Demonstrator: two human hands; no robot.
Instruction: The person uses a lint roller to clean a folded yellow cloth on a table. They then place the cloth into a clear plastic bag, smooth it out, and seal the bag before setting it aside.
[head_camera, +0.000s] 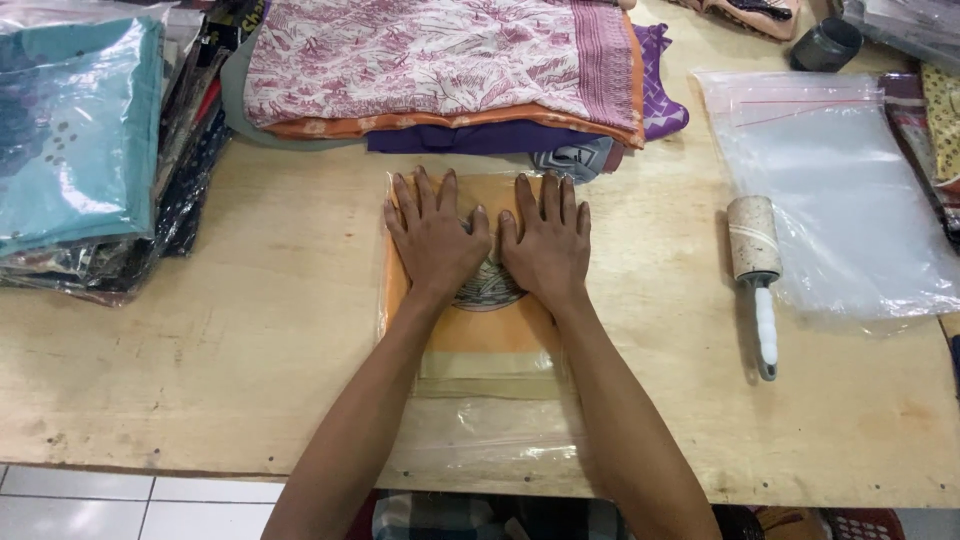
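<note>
The left hand (433, 238) and right hand (546, 240) lie flat side by side on the orange folded cloth (470, 325) in its clear bag, hiding most of the dark round print beneath them. The stack of folded fabrics (450, 70) is cut off by the top edge, the wrapped bundles (75, 150) by the left edge. A dark cup-like object (826, 45) at the top right is too small to identify.
</note>
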